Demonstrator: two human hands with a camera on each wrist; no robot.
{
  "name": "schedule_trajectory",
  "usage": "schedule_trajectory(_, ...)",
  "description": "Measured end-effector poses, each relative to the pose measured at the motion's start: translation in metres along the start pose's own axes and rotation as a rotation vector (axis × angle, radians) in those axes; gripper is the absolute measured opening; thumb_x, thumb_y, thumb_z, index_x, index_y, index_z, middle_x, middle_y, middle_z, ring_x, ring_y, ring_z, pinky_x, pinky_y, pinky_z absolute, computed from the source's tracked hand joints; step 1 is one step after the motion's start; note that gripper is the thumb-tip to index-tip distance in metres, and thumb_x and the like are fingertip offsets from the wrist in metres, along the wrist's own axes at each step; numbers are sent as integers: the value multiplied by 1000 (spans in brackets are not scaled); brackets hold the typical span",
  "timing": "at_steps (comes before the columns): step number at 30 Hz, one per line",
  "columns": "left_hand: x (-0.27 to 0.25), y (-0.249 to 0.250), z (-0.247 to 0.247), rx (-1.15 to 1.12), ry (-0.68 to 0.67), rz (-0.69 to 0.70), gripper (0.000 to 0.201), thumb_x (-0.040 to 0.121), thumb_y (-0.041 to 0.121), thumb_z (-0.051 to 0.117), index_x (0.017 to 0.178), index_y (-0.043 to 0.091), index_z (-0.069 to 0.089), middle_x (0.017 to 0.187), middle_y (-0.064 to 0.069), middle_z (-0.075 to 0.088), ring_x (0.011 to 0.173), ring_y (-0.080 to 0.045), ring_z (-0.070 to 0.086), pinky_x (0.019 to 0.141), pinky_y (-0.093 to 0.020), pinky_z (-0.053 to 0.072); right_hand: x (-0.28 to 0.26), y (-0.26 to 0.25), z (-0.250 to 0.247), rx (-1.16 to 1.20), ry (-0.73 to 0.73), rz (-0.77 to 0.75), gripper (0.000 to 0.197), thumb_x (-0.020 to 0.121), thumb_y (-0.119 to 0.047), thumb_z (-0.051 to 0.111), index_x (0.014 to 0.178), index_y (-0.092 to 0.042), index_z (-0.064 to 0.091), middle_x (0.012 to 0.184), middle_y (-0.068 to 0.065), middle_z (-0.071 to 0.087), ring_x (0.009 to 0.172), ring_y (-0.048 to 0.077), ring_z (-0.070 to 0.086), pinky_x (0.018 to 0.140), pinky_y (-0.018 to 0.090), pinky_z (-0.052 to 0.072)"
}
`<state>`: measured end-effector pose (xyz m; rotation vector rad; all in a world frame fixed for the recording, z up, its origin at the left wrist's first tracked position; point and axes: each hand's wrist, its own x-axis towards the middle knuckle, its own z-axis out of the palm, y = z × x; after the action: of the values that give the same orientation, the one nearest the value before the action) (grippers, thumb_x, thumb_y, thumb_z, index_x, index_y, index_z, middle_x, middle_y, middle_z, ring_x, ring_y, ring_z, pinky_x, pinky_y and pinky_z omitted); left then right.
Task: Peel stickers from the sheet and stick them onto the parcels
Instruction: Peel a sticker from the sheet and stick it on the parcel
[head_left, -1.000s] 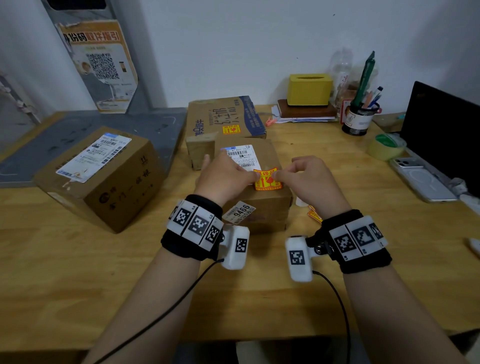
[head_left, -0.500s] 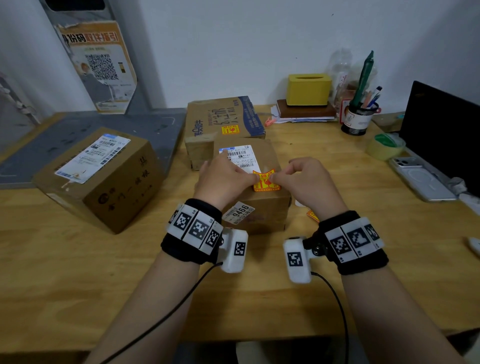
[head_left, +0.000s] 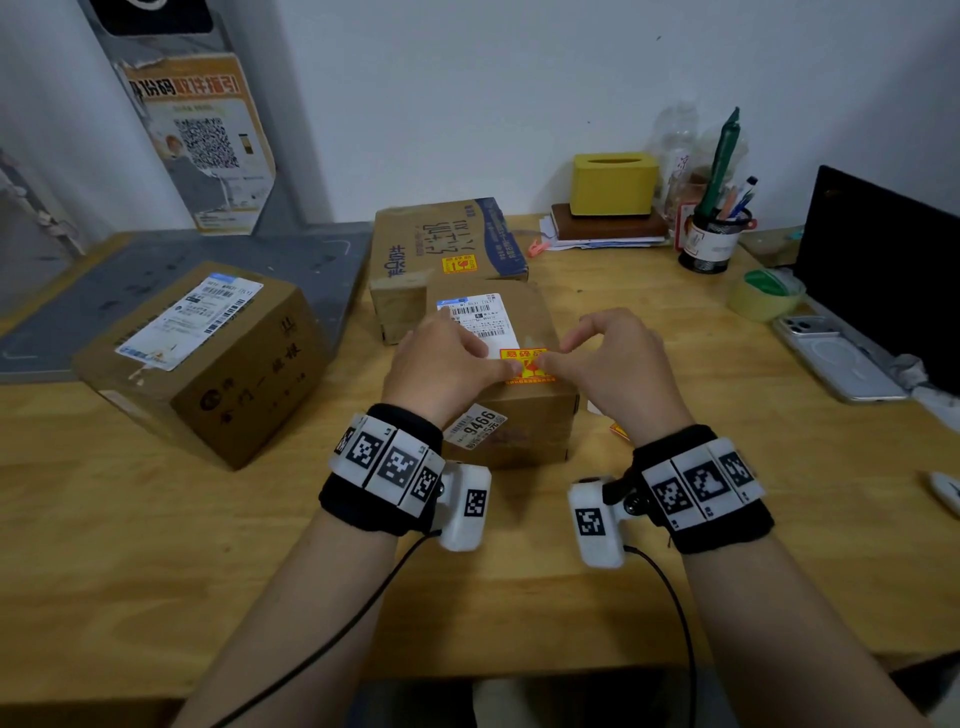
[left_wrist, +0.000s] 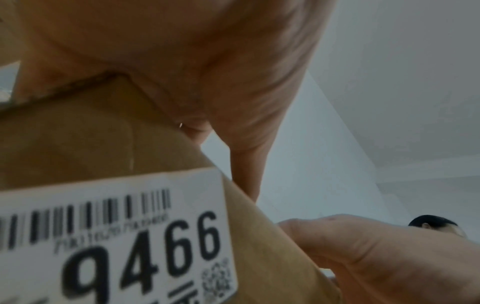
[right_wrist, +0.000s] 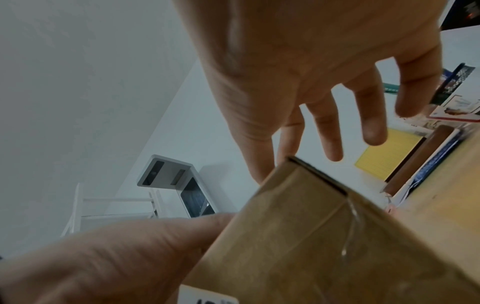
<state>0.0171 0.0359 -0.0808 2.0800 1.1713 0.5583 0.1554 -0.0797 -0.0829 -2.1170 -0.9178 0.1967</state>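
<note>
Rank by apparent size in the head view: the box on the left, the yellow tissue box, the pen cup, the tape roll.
1. Box on the left, clearly largest, though also nearer.
2. Yellow tissue box.
3. Pen cup and tape roll look alike; no ranking.

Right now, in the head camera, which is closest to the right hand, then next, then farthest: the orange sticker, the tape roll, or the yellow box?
1. Orange sticker, under the right hand fingertips.
2. Tape roll, right side.
3. Yellow box, back by the wall.

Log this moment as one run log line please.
step: pressing sticker down | left hand: on sticker | right hand: on sticker | target: middle parcel | back parcel: stickered | left parcel: none seen
</note>
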Motion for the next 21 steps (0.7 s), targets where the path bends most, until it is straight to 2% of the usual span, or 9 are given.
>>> schedule_trajectory(1, -1, -1, -1, -14, 13, -10, 37, 62, 51, 87, 79, 30, 62, 117, 7, 58, 112, -21, 58, 92, -49, 52, -2, 0, 0, 4, -3, -43, 21, 76, -39, 85, 72, -33, 66, 121, -7, 58, 132, 25, 45, 104, 40, 41)
schedule_trajectory(3, -2, -4, -2, -47, 10, 11, 35, 67, 44, 87, 89, 29, 64, 118, 10, 53, 117, -18, 55, 97, -46, 49, -6, 0, -1, -11, -38, -124, 11, 80, -33, 83, 79, -37, 74, 139, -7, 54, 136, 25, 38, 105, 35, 33)
schedule_trajectory(6, -4, -8, -7, -98, -7, 52, 25, 75, 33, 85, 96, 27, 73, 137, 4, 52, 129, -17, 50, 107, -41, 42, -10, 2, 0, -64, -84, -259, 8, 86, -34, 78, 92, -39, 80, 146, -14, 52, 134, 25, 32, 109, 33, 29)
schedule_trajectory(9, -6, -9, -9, -128, -20, 63, 24, 80, 27, 82, 102, 23, 76, 148, 4, 47, 133, -15, 47, 109, -35, 40, -16, 5, 4, -3, -111, -343, 23, 87, -53, 64, 91, -39, 82, 114, -22, 73, 125, 16, 36, 109, 42, 38)
schedule_trajectory(11, -6, -10, -9, -125, -24, 67, 22, 81, 28, 81, 102, 26, 75, 152, 4, 44, 135, -17, 46, 111, -38, 40, -19, 4, 6, 91, -135, -313, 37, 91, -60, 54, 89, -37, 83, 93, -24, 72, 123, 12, 39, 107, 45, 40)
schedule_trajectory(12, -5, -10, -9, -120, -30, 70, 21, 82, 28, 80, 102, 26, 75, 151, 5, 45, 135, -17, 47, 110, -39, 40, -20, 3, 6, 116, -147, -298, 38, 94, -58, 52, 90, -37, 83, 93, -26, 68, 123, 11, 41, 108, 47, 39)
schedule_trajectory(15, -4, -11, -8, -116, -39, 69, 19, 84, 28, 78, 103, 27, 74, 150, 7, 45, 135, -16, 46, 109, -39, 41, -20, 0, 5, 60, -185, -290, 39, 103, -53, 43, 97, -42, 81, 103, -25, 63, 126, 10, 41, 113, 45, 30)
schedule_trajectory(18, -3, -12, -7, -102, -42, 51, 16, 85, 29, 76, 101, 31, 73, 158, 5, 39, 141, -17, 41, 112, -43, 38, -14, 1, 7, -75, -246, -280, 41, 105, -55, 34, 109, -51, 74, 122, -17, 66, 132, 10, 37, 107, 38, 22)
schedule_trajectory(21, -3, -12, -7, -102, -43, 37, 18, 86, 30, 76, 104, 31, 73, 159, 5, 37, 142, -19, 38, 113, -45, 38, -7, 0, 9, -172, -272, -272, 42, 105, -56, 29, 119, -54, 69, 133, -12, 63, 138, 13, 33, 104, 41, 19)
